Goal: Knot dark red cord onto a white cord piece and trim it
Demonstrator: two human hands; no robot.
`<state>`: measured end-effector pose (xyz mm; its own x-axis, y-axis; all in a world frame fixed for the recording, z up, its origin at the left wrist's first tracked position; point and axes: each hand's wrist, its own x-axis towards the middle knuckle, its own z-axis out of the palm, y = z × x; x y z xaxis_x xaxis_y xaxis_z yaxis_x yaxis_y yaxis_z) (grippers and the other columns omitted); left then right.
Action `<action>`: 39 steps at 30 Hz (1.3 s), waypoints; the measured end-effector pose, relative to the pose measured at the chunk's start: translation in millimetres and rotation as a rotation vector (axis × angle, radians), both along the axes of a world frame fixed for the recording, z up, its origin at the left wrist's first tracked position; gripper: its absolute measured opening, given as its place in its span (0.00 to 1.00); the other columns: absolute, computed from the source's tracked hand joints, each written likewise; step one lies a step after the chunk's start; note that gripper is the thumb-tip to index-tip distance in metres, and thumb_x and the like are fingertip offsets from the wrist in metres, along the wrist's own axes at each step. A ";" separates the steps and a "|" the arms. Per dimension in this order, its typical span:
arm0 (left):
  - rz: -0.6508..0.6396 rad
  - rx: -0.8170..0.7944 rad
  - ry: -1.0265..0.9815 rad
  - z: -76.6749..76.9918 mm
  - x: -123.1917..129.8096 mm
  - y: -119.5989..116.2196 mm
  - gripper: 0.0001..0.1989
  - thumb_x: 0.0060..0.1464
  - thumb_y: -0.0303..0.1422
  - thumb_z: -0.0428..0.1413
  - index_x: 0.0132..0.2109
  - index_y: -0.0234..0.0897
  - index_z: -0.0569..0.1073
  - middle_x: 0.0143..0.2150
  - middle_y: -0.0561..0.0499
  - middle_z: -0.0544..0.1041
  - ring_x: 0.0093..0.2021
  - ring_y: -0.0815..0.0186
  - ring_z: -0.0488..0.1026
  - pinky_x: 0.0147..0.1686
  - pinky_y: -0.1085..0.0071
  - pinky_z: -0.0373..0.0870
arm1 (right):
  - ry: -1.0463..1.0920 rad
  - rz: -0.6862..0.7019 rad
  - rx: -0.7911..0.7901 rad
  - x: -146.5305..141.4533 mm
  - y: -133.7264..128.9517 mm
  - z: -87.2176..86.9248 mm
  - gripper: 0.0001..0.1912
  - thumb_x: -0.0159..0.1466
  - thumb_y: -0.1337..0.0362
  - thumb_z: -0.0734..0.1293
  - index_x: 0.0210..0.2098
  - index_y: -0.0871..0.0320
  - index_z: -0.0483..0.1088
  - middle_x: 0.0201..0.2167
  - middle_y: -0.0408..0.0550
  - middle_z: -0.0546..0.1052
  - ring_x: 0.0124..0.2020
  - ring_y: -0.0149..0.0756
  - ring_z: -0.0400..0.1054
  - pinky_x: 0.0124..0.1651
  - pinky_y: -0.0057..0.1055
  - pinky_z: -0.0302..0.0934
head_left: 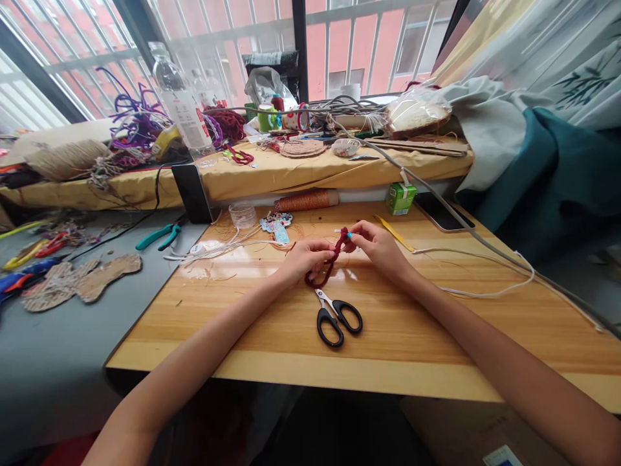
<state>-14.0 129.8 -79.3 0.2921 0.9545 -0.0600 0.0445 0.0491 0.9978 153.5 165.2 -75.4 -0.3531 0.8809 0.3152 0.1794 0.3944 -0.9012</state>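
Observation:
A dark red cord (328, 270), perhaps yarn or a pipe cleaner, hangs in a loop between my two hands over the wooden table. My left hand (313, 257) pinches it partway along its length. At its upper end, my right hand (365, 241) closes thumb and fingers around the tip, where a small spot of bright blue shows at the fingertips. Just below the loop lies a pair of scissors (338, 317) with black handles, blades slightly apart and partly hidden near the cord.
Behind my hands are a colourful card (276, 226), a clear round tub (242, 215), an orange thread cone (306, 200), a green carton (400, 198) and a phone (444, 213). White cables cross the table's right side (485, 292). Teal pliers (159, 237) lie left; a bottle (182, 103) stands on the cluttered ledge.

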 end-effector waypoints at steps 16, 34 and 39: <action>-0.388 0.032 0.368 27.1 -13.3 -4.4 0.10 0.40 0.33 0.55 0.31 0.30 0.72 0.16 0.58 0.61 0.16 0.77 0.56 0.13 0.80 0.50 | 0.216 -0.097 -0.137 5.2 18.3 -11.5 0.03 0.53 0.66 0.60 0.27 0.60 0.62 0.22 0.42 0.71 0.24 0.29 0.66 0.31 0.29 0.63; -1.793 -0.315 0.176 42.5 34.1 -71.6 0.07 0.30 0.29 0.63 0.18 0.36 0.71 0.18 0.56 0.69 0.18 0.72 0.66 0.17 0.81 0.63 | 0.252 -0.225 -0.279 16.7 30.1 -14.8 0.03 0.53 0.65 0.60 0.26 0.58 0.59 0.21 0.41 0.71 0.23 0.28 0.66 0.23 0.22 0.54; -1.807 -0.328 0.222 56.8 23.6 -73.2 0.09 0.32 0.26 0.62 0.14 0.37 0.68 0.16 0.55 0.68 0.17 0.71 0.65 0.15 0.79 0.61 | 0.093 -0.168 -0.138 11.9 23.1 -13.9 0.05 0.54 0.63 0.60 0.28 0.59 0.61 0.22 0.41 0.70 0.24 0.27 0.65 0.26 0.24 0.54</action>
